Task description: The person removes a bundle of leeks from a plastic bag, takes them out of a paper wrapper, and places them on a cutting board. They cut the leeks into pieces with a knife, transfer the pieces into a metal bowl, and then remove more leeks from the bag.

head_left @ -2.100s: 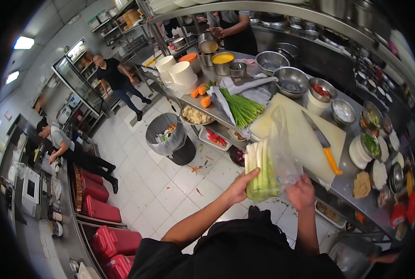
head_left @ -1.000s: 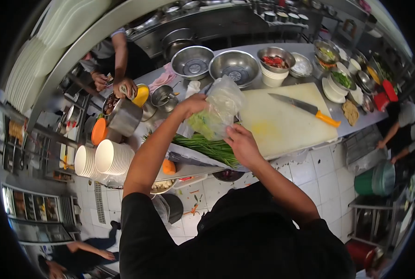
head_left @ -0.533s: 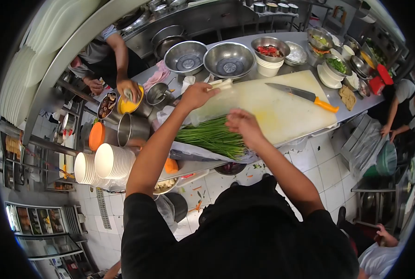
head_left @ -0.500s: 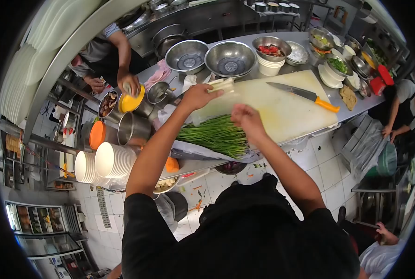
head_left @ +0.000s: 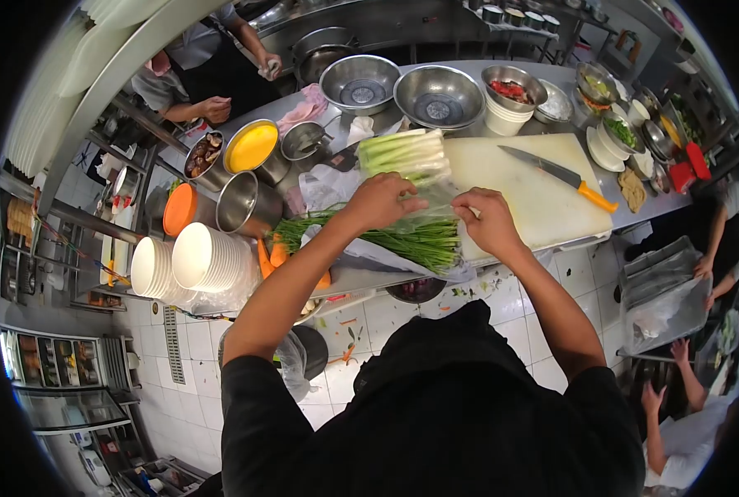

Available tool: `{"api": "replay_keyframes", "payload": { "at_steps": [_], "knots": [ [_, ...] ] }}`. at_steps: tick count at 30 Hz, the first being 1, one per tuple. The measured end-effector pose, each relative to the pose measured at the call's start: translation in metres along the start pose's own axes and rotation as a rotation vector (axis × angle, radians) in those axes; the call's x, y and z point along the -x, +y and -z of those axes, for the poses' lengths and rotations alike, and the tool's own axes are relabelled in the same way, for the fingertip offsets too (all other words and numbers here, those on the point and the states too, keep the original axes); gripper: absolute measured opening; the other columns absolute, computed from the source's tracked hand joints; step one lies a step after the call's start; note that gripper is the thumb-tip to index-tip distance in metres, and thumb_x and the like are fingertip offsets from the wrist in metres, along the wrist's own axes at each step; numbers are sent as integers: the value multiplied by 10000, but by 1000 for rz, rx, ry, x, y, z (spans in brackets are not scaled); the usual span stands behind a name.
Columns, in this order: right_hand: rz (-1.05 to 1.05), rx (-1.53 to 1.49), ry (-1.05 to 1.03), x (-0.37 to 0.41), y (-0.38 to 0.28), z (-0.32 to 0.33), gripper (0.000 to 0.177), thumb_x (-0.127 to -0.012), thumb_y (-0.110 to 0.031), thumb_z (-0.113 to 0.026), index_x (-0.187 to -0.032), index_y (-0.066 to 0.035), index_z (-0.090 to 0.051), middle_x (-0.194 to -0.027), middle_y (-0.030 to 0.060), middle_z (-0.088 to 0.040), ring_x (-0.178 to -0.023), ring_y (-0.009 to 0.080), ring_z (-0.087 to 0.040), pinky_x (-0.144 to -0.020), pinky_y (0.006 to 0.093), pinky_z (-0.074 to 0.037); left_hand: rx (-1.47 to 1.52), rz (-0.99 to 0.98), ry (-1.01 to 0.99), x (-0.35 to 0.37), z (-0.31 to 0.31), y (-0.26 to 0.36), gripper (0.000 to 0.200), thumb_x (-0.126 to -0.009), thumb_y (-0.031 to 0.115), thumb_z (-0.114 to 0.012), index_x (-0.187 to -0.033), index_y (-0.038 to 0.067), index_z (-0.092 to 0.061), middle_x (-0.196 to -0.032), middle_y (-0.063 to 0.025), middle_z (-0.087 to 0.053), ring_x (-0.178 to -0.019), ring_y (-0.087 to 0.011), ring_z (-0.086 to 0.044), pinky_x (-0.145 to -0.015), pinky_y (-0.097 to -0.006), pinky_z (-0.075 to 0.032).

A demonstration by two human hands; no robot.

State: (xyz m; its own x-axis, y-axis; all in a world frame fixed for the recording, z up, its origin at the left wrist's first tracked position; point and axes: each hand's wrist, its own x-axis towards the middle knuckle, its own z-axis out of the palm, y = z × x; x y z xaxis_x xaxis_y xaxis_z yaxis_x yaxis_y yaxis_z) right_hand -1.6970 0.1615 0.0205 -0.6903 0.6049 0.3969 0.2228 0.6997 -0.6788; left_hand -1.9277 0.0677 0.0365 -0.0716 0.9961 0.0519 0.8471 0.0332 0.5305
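Bagged stalks (head_left: 404, 156): left fingers (head_left: 409, 189) and right fingers (head_left: 466, 201) nearly closed, pinching clear plastic (head_left: 437, 201).

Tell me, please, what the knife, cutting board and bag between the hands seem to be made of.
Knife blade: likely steel, smooth with a grey metallic sheen. Handle: probably plastic, an even orange-yellow. Cutting board: probably plastic, off-white, showing no wood grain. Bag: thin plastic film, it seems, wrinkled and see-through.

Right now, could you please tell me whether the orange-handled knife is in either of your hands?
No, the knife lies on the cutting board, while the left hand and right hand are at the clear plastic bag.
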Motion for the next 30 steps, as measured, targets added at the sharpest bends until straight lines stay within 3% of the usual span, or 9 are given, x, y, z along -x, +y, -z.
{"api": "replay_keyframes", "payload": {
  "at_steps": [3,10,12,14,16,18,22,25,30],
  "knots": [
    [-40,-95,166,4,1,-4,137,-781,46,-667,-901,-8,-704,-874,151,-702,-763,339,-665,-748,405,-522,-102,-191,62,6,-11,-9,237,-830,258,-766,-917,39,-741,-859,-116,-725,-902,-308,-672,-802,-403,-521],
    [237,10,504,-20,-52,-4,196,-752,90,-626,-916,3,-687,-873,160,-686,-857,352,-659,-736,405,-533,252,69,216,-16,16,-8,193,-850,175,-734,-922,-4,-733,-777,-129,-720,-685,-241,-689,-665,-354,-530],
    [90,-163,-19,-26,-61,-26,170,-739,45,-635,-901,8,-671,-873,180,-675,-880,361,-652,-750,415,-535,241,43,300,-27,21,-13,190,-846,170,-730,-922,-5,-733,-782,-131,-720,-682,-221,-685,-661,-349,-525],
    [126,184,-196,-50,-29,-73,145,-759,-56,-637,-881,18,-663,-835,196,-662,-837,349,-651,-742,430,-530,146,5,357,-35,22,-14,195,-852,173,-717,-917,-10,-728,-768,-145,-702,-683,-251,-675,-662,-363,-518],
    [57,425,-134,-71,33,-125,163,-800,-122,-612,-862,18,-669,-829,200,-663,-824,346,-642,-750,421,-523,105,20,369,-35,23,-2,193,-853,170,-707,-917,-11,-725,-770,-153,-695,-694,-271,-674,-665,-368,-515],
    [-198,100,-112,-77,52,-127,150,-827,-105,-583,-856,8,-679,-868,200,-670,-827,338,-642,-747,425,-518,93,22,418,-33,20,3,178,-849,153,-699,-914,-10,-725,-782,-158,-689,-702,-284,-669,-674,-370,-513],
    [150,622,-283,-73,54,-126,162,-862,-81,-556,-900,-12,-698,-899,182,-677,-767,316,-644,-708,423,-515,107,-3,579,-31,14,3,152,-840,124,-688,-909,-6,-729,-807,-159,-687,-700,-292,-659,-683,-363,-511],
    [164,735,-489,-95,63,-142,177,-815,-76,-585,-883,8,-726,-875,213,-706,-785,328,-688,-734,447,-534,114,11,602,-33,15,-2,140,-839,107,-687,-902,-10,-729,-803,-147,-687,-690,-266,-660,-676,-349,-510],
    [-248,272,-379,-106,77,-137,155,-789,-121,-646,-833,-3,-736,-890,214,-721,-817,334,-711,-741,436,-549,137,44,596,-38,16,-1,151,-841,135,-695,-897,1,-737,-809,-155,-695,-691,-270,-671,-672,-362,-516]
  ]
}}
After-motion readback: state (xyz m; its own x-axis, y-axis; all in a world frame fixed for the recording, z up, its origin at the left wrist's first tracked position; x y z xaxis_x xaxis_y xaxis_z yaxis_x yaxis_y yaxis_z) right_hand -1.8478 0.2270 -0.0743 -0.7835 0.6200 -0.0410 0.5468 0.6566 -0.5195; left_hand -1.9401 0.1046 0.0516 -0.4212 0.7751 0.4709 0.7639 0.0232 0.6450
